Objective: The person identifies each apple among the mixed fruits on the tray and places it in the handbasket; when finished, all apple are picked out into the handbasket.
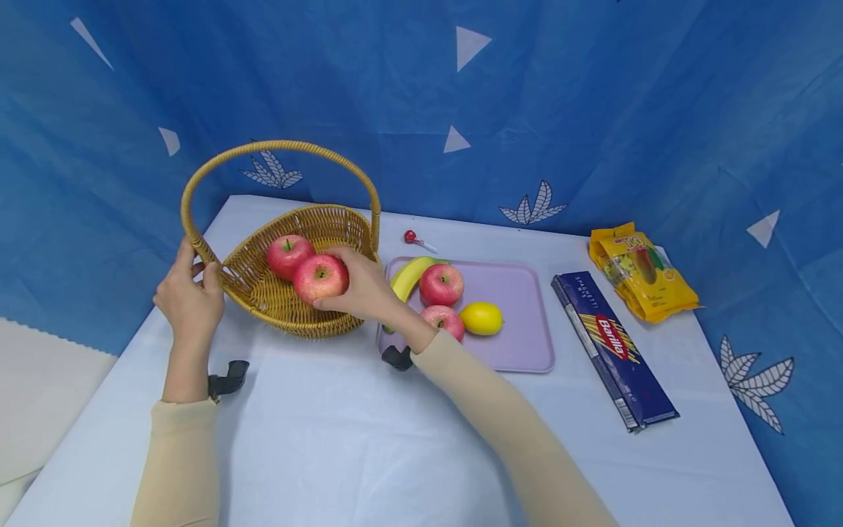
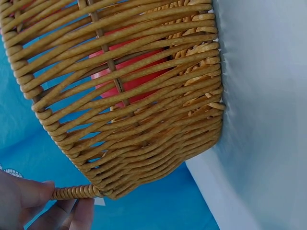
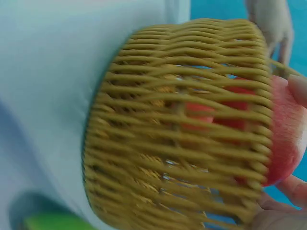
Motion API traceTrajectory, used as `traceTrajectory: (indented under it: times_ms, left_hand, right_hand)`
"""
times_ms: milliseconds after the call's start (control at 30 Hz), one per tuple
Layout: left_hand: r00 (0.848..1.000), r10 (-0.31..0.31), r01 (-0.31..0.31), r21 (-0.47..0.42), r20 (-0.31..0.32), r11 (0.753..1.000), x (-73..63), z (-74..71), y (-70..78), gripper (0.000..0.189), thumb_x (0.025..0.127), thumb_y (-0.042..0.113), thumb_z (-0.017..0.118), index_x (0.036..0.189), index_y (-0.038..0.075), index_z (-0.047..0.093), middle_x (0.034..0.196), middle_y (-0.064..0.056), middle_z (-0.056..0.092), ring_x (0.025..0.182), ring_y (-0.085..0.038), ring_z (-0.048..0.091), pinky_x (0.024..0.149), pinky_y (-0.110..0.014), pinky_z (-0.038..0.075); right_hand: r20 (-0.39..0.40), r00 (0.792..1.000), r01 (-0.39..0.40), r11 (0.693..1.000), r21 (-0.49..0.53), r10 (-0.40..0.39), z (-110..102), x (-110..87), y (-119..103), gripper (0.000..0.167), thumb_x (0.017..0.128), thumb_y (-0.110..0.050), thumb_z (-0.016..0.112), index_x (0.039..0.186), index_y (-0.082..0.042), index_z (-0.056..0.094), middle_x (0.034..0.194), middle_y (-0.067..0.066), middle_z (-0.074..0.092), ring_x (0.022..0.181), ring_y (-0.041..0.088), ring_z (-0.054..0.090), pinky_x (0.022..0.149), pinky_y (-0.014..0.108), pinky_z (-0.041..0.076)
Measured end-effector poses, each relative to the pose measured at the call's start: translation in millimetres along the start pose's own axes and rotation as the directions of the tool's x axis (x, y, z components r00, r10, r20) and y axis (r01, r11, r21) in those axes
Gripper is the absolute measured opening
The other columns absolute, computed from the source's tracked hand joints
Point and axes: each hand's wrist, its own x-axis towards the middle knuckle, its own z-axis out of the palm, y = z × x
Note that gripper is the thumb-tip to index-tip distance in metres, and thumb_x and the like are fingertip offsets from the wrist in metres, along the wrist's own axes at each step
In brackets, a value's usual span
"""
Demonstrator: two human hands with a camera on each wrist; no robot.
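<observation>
Apple [image 1: 319, 282], round, speckled; woven wicker basket [image 1: 315, 329]

Blue cloth [image 1: 395, 95] with white triangles [image 1: 468, 46] and leaf sprigs [image 1: 767, 380] hangs around a white-covered table [image 1: 323, 439].

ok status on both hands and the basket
Left hand grips handle. Right hand holds apple at mouth of basket. Second apple inside; nothing visibly blocking.
</observation>
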Motion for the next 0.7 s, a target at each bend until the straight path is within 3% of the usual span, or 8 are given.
traceTrajectory:
  times_ms: [400, 700]
  left_hand:
    - [1.0, -0.005, 0.005, 0.005, 0.005, 1.0, -0.8, 0.4, -0.5, 0.035, 0.102, 0.019, 0.05, 0.137, 0.019, 0.051, 0.138, -0.014, 0.058, 0.122, -0.043, 0.056, 0.101, -0.057, 0.021]
    - [1.0, -0.004, 0.004, -0.003, 0.001, 1.0, -0.5, 2.4, -2.5, 0.037, 0.102, 0.018, 0.051, 0.139, 0.02, 0.051, 0.137, -0.013, 0.059, 0.122, -0.042, 0.057, 0.101, -0.057, 0.021]
  right_hand:
    - [0.149, 0.981, -0.112, 0.991, -0.071, 0.121, 34, 33.3, -4, 0.076, 0.074, -0.036, 0.083, 0.137, -0.013, 0.048, 0.128, -0.001, 0.06, 0.115, 0.016, 0.054, 0.093, 0.03, 0.048]
    - [0.179, 0.974, -0.098, 0.969, -0.226, 0.14, 45, 34.6, -3, 0.076, 0.074, -0.043, 0.081, 0.139, -0.026, 0.047, 0.121, -0.01, 0.062, 0.108, 0.012, 0.054, 0.087, 0.032, 0.048]
